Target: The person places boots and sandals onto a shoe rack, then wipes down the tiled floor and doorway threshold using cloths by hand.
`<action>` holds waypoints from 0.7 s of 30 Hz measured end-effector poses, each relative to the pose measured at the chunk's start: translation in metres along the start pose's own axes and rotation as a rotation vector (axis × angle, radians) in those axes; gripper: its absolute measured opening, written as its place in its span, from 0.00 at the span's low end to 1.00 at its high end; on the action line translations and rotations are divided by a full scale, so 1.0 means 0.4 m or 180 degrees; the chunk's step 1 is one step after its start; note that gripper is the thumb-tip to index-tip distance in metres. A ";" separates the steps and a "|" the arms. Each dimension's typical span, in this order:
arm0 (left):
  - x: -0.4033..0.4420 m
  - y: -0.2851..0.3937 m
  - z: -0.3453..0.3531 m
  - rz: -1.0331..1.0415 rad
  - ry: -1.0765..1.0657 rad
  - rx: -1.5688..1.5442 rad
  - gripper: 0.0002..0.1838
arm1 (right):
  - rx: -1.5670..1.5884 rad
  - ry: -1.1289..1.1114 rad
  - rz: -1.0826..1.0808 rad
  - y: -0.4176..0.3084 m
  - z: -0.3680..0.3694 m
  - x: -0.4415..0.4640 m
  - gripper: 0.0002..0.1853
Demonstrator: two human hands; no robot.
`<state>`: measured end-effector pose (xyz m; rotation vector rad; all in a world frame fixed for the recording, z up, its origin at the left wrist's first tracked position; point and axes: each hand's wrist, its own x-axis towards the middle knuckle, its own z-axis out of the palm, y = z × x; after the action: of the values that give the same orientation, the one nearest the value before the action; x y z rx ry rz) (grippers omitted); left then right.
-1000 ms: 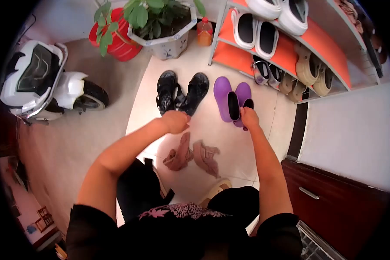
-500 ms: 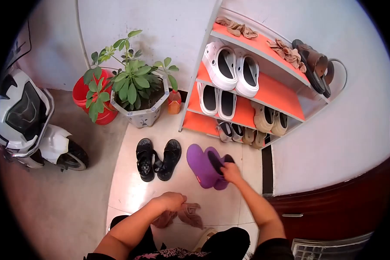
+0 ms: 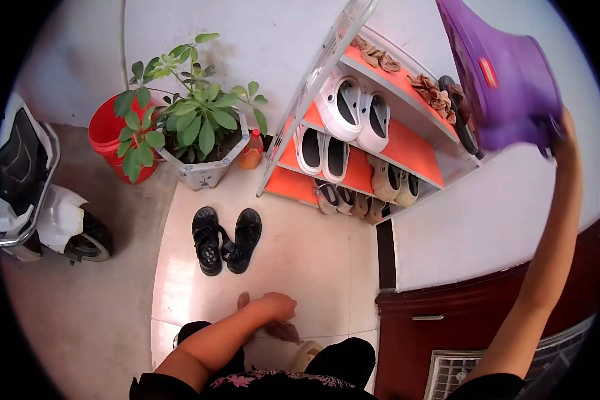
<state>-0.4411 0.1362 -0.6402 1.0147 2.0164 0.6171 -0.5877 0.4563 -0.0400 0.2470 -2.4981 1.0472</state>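
Note:
Held up at the upper right is a purple rain boot [image 3: 513,80], gripped at its top edge by my right hand [image 3: 567,137]. Whether its mate hangs behind it, I cannot tell. Low over the tiles, in front of my lap, my left hand [image 3: 277,307] is closed on a crumpled brown cloth [image 3: 283,331], which shows below and beside the fingers. Black sandals [image 3: 207,243] lie side by side on the floor ahead of my left hand. The raised boot partly covers dark slippers [image 3: 465,123] on top of the shoe rack [image 3: 407,143].
White clogs [image 3: 340,107] and beige shoes [image 3: 385,180] fill the rack's orange shelves. To the left are a potted plant [image 3: 203,177], a red bucket [image 3: 107,137], an orange bottle [image 3: 251,153] and a white motorbike [image 3: 57,213]. A dark red cabinet [image 3: 407,347] stands at right.
My right hand has lifted the purple footwear from the floor to the upper right. My left hand stays low with the cloth. The view has shifted slightly.

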 end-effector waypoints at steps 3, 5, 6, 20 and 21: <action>-0.024 0.021 -0.023 -0.0268 -0.0044 0.0304 0.16 | 0.0390 -0.0333 0.0081 -0.013 0.102 0.175 0.14; -0.036 0.024 -0.025 -0.0401 0.0081 0.0320 0.15 | -0.0158 -0.0112 0.0518 -0.021 0.217 0.274 0.09; -0.044 0.020 -0.023 -0.0487 0.0144 0.0324 0.16 | -0.0372 0.0019 0.0540 -0.013 0.270 0.302 0.08; -0.042 0.000 0.017 -0.0257 0.0752 0.0490 0.10 | -0.2387 0.1795 -0.1899 0.142 0.478 0.354 0.27; -0.013 -0.020 0.052 -0.0059 0.0836 0.0644 0.10 | -0.1578 0.1695 -0.2218 0.092 0.531 0.260 0.23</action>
<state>-0.4258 0.1291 -0.6554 1.0767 2.3543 0.5688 -0.7582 0.3304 -0.1510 0.5468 -1.8697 0.1631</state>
